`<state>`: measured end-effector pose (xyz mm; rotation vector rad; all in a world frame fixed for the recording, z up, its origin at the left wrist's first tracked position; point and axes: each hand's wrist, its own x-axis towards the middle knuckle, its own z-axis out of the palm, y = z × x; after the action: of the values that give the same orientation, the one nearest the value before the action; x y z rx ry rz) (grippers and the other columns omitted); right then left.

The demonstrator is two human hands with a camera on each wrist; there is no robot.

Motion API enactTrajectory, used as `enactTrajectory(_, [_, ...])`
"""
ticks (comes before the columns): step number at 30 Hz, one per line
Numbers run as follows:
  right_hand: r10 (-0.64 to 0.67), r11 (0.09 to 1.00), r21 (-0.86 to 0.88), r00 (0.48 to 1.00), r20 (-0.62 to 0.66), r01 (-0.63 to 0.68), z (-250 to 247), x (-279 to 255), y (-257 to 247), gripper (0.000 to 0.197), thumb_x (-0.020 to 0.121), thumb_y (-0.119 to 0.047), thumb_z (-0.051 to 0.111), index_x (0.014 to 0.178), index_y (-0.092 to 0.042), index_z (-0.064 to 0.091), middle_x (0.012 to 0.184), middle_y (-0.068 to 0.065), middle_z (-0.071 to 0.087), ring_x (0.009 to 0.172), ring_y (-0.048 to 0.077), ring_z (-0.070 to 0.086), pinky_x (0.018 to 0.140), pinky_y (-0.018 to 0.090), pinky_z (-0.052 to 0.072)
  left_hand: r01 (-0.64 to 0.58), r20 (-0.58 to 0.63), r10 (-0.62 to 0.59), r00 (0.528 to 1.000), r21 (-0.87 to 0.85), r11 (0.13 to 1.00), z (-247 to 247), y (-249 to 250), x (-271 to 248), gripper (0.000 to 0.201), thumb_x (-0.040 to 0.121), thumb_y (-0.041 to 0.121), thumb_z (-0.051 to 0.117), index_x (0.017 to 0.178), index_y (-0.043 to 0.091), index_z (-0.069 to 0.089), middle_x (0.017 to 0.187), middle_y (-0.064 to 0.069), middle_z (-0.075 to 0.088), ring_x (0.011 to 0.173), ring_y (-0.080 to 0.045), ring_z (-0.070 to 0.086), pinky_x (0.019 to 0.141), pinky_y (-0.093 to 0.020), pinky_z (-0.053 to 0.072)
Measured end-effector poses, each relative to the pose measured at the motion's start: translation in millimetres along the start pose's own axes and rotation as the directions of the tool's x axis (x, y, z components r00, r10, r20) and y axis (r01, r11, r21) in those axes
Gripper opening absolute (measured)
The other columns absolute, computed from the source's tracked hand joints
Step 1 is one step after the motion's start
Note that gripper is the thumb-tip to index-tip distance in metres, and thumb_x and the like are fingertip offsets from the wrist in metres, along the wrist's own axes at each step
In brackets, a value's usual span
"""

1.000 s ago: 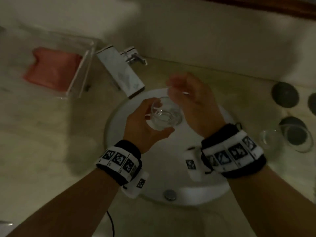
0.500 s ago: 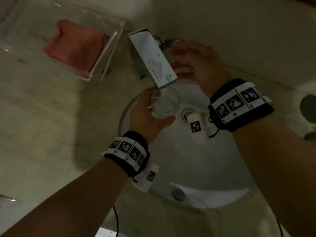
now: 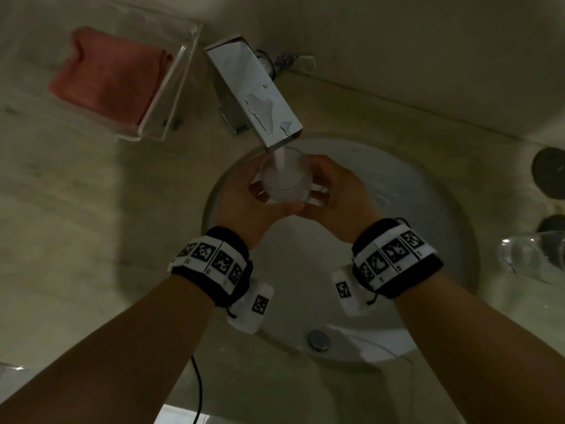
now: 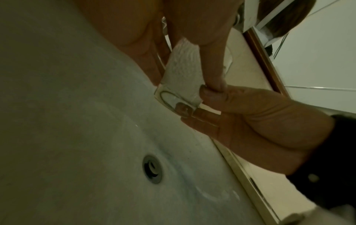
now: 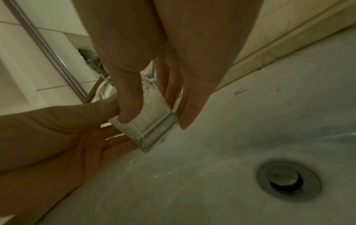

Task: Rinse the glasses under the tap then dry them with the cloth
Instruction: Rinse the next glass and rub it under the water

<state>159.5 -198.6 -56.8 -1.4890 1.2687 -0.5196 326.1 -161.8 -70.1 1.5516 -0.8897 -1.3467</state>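
A clear glass [image 3: 285,182] is held over the white basin [image 3: 428,215], right under the flat chrome tap [image 3: 253,96]. Water runs from the spout into the glass and froths inside it. My left hand [image 3: 244,203] grips the glass from the left, my right hand [image 3: 333,197] from the right. From the left wrist camera the glass [image 4: 181,85] shows its thick base, with fingers of both hands round it. The right wrist view has the glass [image 5: 148,121] tilted between my fingers. A folded red cloth [image 3: 107,78] lies in a clear tray at the back left.
A second clear glass [image 3: 532,258] stands on the counter at the right, near dark round objects [image 3: 550,172]. The drain [image 5: 287,181] sits at the basin's bottom. The tap lever [image 3: 287,61] is against the back wall. The clear tray [image 3: 180,87] stands left of the tap.
My right hand came down from the tap lever and took hold of the glass. Water now runs from the spout into the glass, which stays under the tap.
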Motion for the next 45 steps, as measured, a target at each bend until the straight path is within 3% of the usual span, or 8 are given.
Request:
enactTrajectory(7, [0.044,0.997,0.065,0.999,-0.032,-0.042,-0.8,1.5,2.0,0.067,0.074,-0.028,0.087,0.133,-0.019,0.055,0.124,-0.006,0.066,0.114,0.008,0.064,0.092,0.026,0.057,-0.01,0.05,0.011,0.999,-0.019,1.0,-5.1,-1.1,5.4,0.068,0.067,0.015,0.092,0.129,0.02,0.064,0.122,0.006,0.071,0.11,-0.009,0.069,0.094,-0.032,0.058])
enactTrajectory(12, [0.313,0.95,-0.018,0.949,0.035,-0.313,0.2,1.8,10.6,0.082,0.059,-0.082,0.069,0.109,-0.016,0.071,0.101,-0.001,0.077,0.093,0.019,0.074,0.089,0.042,0.06,0.202,0.009,-0.203,0.979,0.064,0.977,-6.1,-3.7,7.0,0.035,0.083,0.044,0.077,0.089,0.009,0.078,0.09,-0.008,0.079,0.087,-0.024,0.076,0.085,-0.039,0.061])
enactTrajectory(19, [0.578,0.79,0.155,0.804,0.138,-0.594,11.7,3.0,17.9,0.053,0.083,-0.052,0.073,0.088,0.0,0.07,0.074,0.012,0.077,0.071,0.026,0.076,0.076,0.041,0.064,0.435,-0.031,-0.445,0.895,0.278,0.857,-2.7,-14.7,9.8,0.072,0.084,0.062,0.067,0.085,-0.01,0.073,0.087,-0.025,0.075,0.08,-0.031,0.073,0.083,-0.037,0.06])
enactTrajectory(25, [0.426,0.88,0.187,0.9,0.096,-0.437,8.4,11.1,17.7,0.064,0.061,-0.063,0.08,0.095,-0.01,0.067,0.087,0.002,0.072,0.087,0.023,0.075,0.089,0.045,0.061,0.455,0.042,-0.454,0.89,-0.101,0.885,-2.3,-7.8,13.3,0.051,0.09,0.04,0.071,0.127,0.007,0.063,0.115,-0.013,0.074,0.092,-0.019,0.073,0.067,-0.024,0.059])
enactTrajectory(31, [0.308,0.932,0.208,0.951,-0.02,-0.297,10.4,11.4,10.9,0.066,0.055,-0.064,0.076,0.099,-0.016,0.073,0.103,0.011,0.075,0.095,0.028,0.074,0.084,0.049,0.062,0.377,0.09,-0.366,0.926,-0.215,0.901,-5.7,-2.4,14.7,0.027,0.091,0.028,0.071,0.111,0.01,0.072,0.102,-0.008,0.079,0.088,-0.019,0.076,0.07,-0.024,0.058])
enactTrajectory(38, [0.304,0.947,0.122,0.951,-0.05,-0.296,7.9,8.2,1.8,0.065,0.058,-0.068,0.073,0.103,-0.021,0.073,0.095,-0.001,0.073,0.09,0.021,0.073,0.085,0.047,0.062,0.339,0.087,-0.328,0.941,-0.242,0.909,-7.3,-3.7,15.1,0.075,0.065,0.043,0.083,0.124,0.0,0.066,0.115,-0.015,0.075,0.104,-0.027,0.073,0.086,-0.031,0.06])
enactTrajectory(42, [0.276,0.956,0.116,0.96,-0.04,-0.27,8.9,6.9,0.2,0.044,0.08,-0.034,0.078,0.117,-0.012,0.068,0.106,0.001,0.073,0.099,0.02,0.07,0.095,0.051,0.056,0.286,0.02,-0.288,0.958,-0.186,0.94,-6.3,-6.0,14.3,0.069,0.064,0.033,0.092,0.12,0.008,0.062,0.109,-0.008,0.075,0.096,-0.024,0.072,0.08,-0.034,0.058])
enactTrajectory(45, [0.23,0.972,0.045,0.973,-0.003,-0.229,10.2,6.9,-1.0,0.066,0.062,-0.03,0.079,0.122,-0.01,0.06,0.117,0.005,0.069,0.108,0.024,0.068,0.098,0.05,0.055,0.249,0.051,-0.245,0.968,-0.136,0.959,-6.2,-5.1,12.4,0.061,0.068,0.01,0.089,0.118,0.013,0.055,0.11,-0.004,0.073,0.094,-0.014,0.071,0.081,-0.032,0.056])
